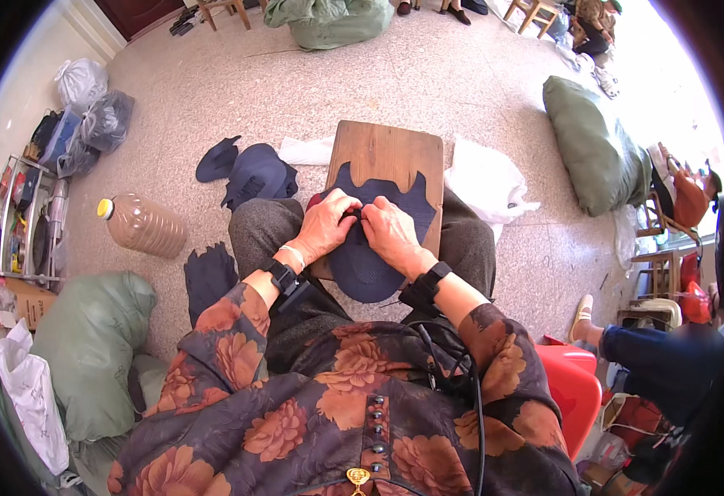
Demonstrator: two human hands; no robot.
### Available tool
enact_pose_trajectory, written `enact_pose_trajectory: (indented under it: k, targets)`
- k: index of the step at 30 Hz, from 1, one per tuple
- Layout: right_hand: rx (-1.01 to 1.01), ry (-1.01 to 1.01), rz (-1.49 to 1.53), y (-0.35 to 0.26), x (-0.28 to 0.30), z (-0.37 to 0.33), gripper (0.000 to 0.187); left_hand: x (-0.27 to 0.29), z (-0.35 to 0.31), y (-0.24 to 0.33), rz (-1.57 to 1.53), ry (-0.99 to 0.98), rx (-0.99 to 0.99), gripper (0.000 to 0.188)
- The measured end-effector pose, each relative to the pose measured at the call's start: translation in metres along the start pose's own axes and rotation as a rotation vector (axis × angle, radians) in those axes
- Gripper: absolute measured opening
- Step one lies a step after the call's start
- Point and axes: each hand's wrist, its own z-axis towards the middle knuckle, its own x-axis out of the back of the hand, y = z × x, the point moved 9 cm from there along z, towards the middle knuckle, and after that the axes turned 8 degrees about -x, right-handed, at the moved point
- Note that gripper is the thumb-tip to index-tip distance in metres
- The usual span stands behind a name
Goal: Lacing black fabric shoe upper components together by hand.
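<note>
A dark navy fabric piece [368, 269] with pointed tabs along its far edge lies over a wooden board [387, 140] between my knees. My left hand [325, 225] is closed in a pinch at the middle of the fabric. Close beside it, my right hand [389, 233] pinches the same piece, with thumbs and fingertips nearly meeting. A small dark bit shows between the fingertips, too small to name. Under my left wrist, a red patch peeks out at the fabric's edge.
More navy pieces [259, 175] lie on the floor to the left, with another stack [211, 281] by my left knee. A white plastic bag [486, 182] sits right of the board. A yellow-capped jug [145, 225], green sacks [597, 149] and a red chair [567, 388] surround me. Other people sit at the right.
</note>
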Motion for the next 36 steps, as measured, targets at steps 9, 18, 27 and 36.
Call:
enact_pose_trajectory:
  k: [9, 18, 27, 36]
  targets:
    - [0.050, -0.098, -0.090, 0.002, -0.009, 0.003, 0.013, -0.007, -0.001, 0.002, 0.098, -0.015, 0.035, 0.028]
    - [-0.098, 0.004, 0.244, 0.054, 0.044, -0.028, 0.007, -0.005, 0.001, 0.001, 0.071, -0.044, 0.047, 0.024]
    - [-0.198, -0.063, 0.217, 0.055, 0.039, -0.042, 0.010, 0.002, -0.001, 0.011, -0.029, -0.076, -0.003, 0.013]
    - [0.055, -0.098, 0.022, 0.028, 0.036, -0.036, 0.013, 0.006, -0.002, 0.016, 0.023, 0.046, 0.048, 0.019]
